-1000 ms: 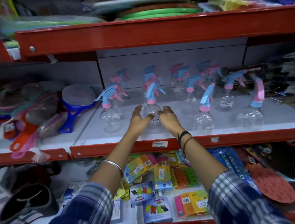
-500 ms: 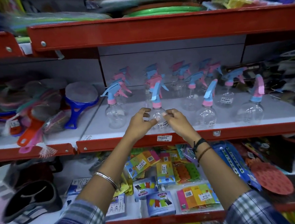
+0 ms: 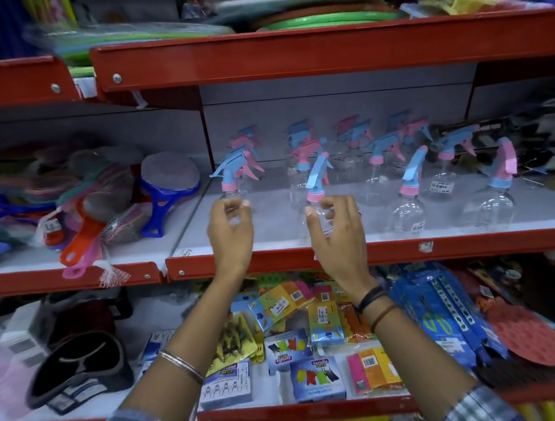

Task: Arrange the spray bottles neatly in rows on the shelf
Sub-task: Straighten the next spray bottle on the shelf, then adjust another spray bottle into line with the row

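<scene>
Several clear spray bottles with blue and pink trigger heads stand in loose rows on the grey middle shelf (image 3: 271, 234). My left hand (image 3: 230, 229) curls its thumb and fingers around the shoulder of the left front bottle (image 3: 230, 177), just under its pink collar. The right hand (image 3: 335, 229) wraps around the body of the middle front bottle (image 3: 316, 180), thumb on its left side and fingers on its right. Two more front bottles (image 3: 407, 206) (image 3: 491, 203) stand free to the right. The back rows are partly hidden behind the front ones.
Brushes and handled scrubbers (image 3: 167, 182) fill the shelf section to the left. A red shelf rail (image 3: 438, 247) runs along the front edge. Below lie packets of clips (image 3: 317, 378) and a red mat (image 3: 528, 336). The upper shelf (image 3: 323, 49) overhangs the bottles.
Both hands were on the middle front bottle, drawing it toward the front edge. My left hand has since shifted left onto the left front bottle, while the right stays at the middle one.
</scene>
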Tool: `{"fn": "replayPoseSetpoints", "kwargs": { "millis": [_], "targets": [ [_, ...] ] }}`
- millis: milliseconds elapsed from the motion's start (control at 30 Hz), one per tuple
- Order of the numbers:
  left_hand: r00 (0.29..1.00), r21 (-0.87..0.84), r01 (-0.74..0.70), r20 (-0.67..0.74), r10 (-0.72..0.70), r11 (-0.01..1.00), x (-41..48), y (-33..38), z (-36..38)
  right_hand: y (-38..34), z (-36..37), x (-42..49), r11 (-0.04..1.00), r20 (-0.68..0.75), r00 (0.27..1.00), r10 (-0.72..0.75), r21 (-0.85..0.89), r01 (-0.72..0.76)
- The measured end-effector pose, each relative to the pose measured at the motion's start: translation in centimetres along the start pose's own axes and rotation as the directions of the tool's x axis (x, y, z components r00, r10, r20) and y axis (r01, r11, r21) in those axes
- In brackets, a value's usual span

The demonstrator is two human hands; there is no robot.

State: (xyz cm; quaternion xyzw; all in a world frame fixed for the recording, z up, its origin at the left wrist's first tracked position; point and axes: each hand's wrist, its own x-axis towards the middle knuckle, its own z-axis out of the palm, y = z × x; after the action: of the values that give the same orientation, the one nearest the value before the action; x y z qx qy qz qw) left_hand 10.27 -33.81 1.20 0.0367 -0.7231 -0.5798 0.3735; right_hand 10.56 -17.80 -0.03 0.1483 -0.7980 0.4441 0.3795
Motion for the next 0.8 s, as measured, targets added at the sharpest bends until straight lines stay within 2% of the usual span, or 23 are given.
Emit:
{"fn": "replayPoseSetpoints", "kwargs": {
  "millis": [33,100,200,300,400,500,567,800],
  "targets": [
    [0.998,-0.013,-0.008,-0.057,0.007,1.000,0.8,-0.4,-0.8,-0.9,0.8,0.0,0.998,0.032,0.999,-0.039,0.060,0.037],
    [0.995,0.013,0.028,-0.093,-0.027,1.000,2.8,-2.1,-2.0,-2.4,3.1,0.3,0.982,0.148,0.988,-0.037,0.189,0.009],
    [0.993,0.128,0.111,0.029,-0.116,0.985,5.6,-4.6,-2.4,-2.9,7.7,2.0,0.950,0.345,0.933,0.105,0.242,-0.196],
    [0.961,0.168,0.169,0.192,-0.200,0.971,7.6,-5.8,-1.9,-2.4,11.5,4.1,0.881,0.500,0.812,0.301,0.179,-0.438],
    [0.926,0.223,0.152,0.310,-0.218,0.963,9.2,-6.1,-1.7,-2.3,13.4,5.2,0.837,0.573,0.734,0.366,0.143,-0.529],
    [0.912,0.261,0.125,0.350,-0.215,0.957,9.7,-6.4,-1.5,-2.3,13.8,5.8,0.784,0.637,0.662,0.394,0.143,-0.604],
    [0.911,0.248,0.134,0.350,-0.218,0.959,9.6,-6.3,-1.6,-2.2,13.7,6.1,0.768,0.647,0.648,0.402,0.148,-0.623],
    [0.896,0.226,0.132,0.389,-0.213,0.965,8.1,-5.2,-3.6,-2.0,12.9,5.3,0.802,0.622,0.684,0.381,0.146,-0.579]
  ]
}}
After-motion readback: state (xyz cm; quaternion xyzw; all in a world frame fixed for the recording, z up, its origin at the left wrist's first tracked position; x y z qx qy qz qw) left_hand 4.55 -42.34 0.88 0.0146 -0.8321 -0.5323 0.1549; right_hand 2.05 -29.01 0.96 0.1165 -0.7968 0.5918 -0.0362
